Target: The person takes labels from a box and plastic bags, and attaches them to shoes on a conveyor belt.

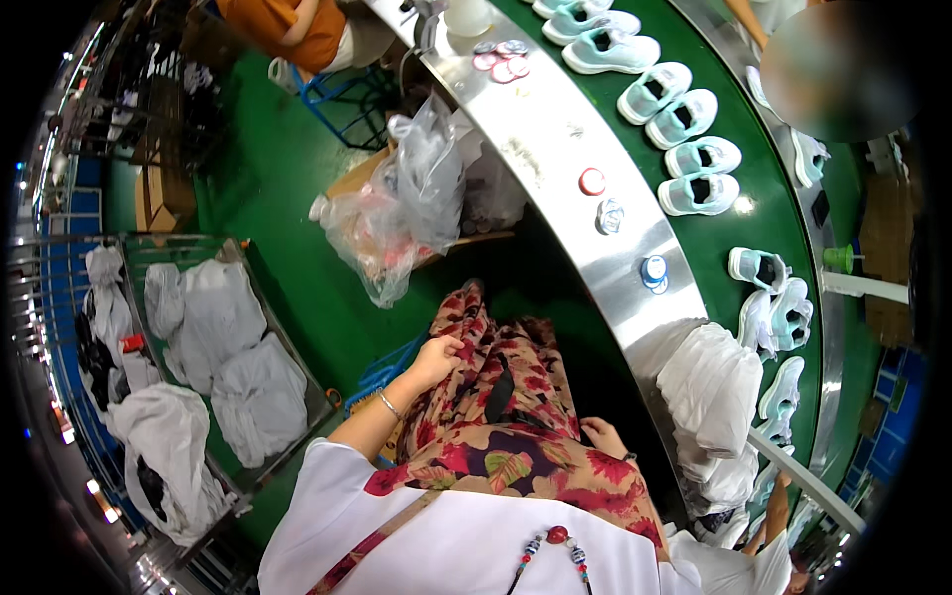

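Observation:
My left hand (434, 363), with a bracelet at the wrist, rests over the left leg of my floral trousers (535, 451). Its fingers are curled in and pinch the trouser cloth. By my right hip, my right hand (601, 436) lies against the side of the same trousers, below the level of the metal ledge (635, 288). Part of that hand is hidden, and its grip does not show clearly. On the ledge sit a red round lid (592, 181), a clear and silver round piece (610, 216) and blue-topped round pieces (654, 270).
A green conveyor belt (734, 226) curves past on the right, carrying pale mint sneakers (699, 194). White cloths (709, 387) are heaped at the ledge. Plastic bags (397, 203) fill a carton ahead; a rack with wrapped bundles (233, 322) stands left. A person in orange (273, 30) sits far off.

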Demonstrator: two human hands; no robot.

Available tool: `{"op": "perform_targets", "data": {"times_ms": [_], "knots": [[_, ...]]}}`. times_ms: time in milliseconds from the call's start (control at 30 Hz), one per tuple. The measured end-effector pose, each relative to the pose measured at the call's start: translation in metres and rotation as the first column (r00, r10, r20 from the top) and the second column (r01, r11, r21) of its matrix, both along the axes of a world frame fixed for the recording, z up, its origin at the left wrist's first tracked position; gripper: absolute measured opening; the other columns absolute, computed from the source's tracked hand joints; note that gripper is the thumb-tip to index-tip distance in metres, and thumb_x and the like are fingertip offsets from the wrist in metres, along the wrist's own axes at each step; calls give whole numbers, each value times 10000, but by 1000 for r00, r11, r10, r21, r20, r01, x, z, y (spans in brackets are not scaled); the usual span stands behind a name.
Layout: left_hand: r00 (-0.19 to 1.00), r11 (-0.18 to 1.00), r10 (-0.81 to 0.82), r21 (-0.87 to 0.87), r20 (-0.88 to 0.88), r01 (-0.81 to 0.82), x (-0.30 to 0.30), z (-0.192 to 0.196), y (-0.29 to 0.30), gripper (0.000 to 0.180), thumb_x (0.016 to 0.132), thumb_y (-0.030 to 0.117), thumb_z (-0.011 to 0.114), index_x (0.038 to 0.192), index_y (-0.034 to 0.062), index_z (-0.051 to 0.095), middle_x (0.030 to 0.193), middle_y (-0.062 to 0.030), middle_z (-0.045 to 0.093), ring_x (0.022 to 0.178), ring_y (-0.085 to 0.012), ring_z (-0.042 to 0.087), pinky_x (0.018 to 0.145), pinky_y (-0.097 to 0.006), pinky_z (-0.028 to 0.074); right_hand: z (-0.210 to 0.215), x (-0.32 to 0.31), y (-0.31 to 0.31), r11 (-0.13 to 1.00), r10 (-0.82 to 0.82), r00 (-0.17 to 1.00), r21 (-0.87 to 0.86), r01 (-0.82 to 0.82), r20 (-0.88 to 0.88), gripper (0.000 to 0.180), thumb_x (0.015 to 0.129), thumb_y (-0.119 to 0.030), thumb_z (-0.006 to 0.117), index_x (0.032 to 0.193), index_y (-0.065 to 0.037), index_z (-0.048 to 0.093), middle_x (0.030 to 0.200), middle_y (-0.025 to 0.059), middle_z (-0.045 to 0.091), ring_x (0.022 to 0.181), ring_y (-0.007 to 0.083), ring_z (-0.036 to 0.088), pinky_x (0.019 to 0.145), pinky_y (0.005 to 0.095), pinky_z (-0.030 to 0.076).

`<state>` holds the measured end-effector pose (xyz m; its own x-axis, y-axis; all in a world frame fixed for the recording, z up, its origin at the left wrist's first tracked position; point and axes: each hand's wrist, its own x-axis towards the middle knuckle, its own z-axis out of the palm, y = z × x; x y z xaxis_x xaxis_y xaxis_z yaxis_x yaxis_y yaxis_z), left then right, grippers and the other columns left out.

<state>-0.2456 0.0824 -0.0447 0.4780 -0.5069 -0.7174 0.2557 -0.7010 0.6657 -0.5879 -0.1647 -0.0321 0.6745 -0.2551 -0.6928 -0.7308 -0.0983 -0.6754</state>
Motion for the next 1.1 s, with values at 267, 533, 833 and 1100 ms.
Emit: {"op": "perform_targets", "data": {"times_ms": [267,533,833,1100], "knots": [[988,990,129,76,-85,-122,-22,-18,67,291,748,10,616,1033,-36,578,957,-137,617,886,-203,587,791,-300,473,29,76,-27,986,-119,925,69,154,-360,307,879,-180,521,1136,-11,526,894,26,592,768,100,560,629,238,464],[986,997,39,74,-163,-27,29,-33,135,325,740,34,651,1053,-15,578,953,-133,611,888,-198,577,771,-306,479,24,173,47,987,133,978,-64,-145,-158,289,840,-181,565,1054,13,567,906,142,640,817,230,621,722,300,485],[990,989,-36,137,-135,54,77,-57,194,293,775,103,646,1023,-36,579,924,-151,630,835,-228,610,749,-317,487,28,369,58,977,53,989,-213,-23,138,317,855,-194,591,1094,5,537,859,104,622,791,175,602,713,277,476],[987,994,106,0,123,-106,150,-94,153,271,850,158,591,1020,-52,573,909,-119,635,817,-173,600,729,-285,478,-35,531,89,854,-496,868,191,484,18,907,779,-407,641,1413,-70,87,1380,195,295,1140,305,447,786,446,473]]}}
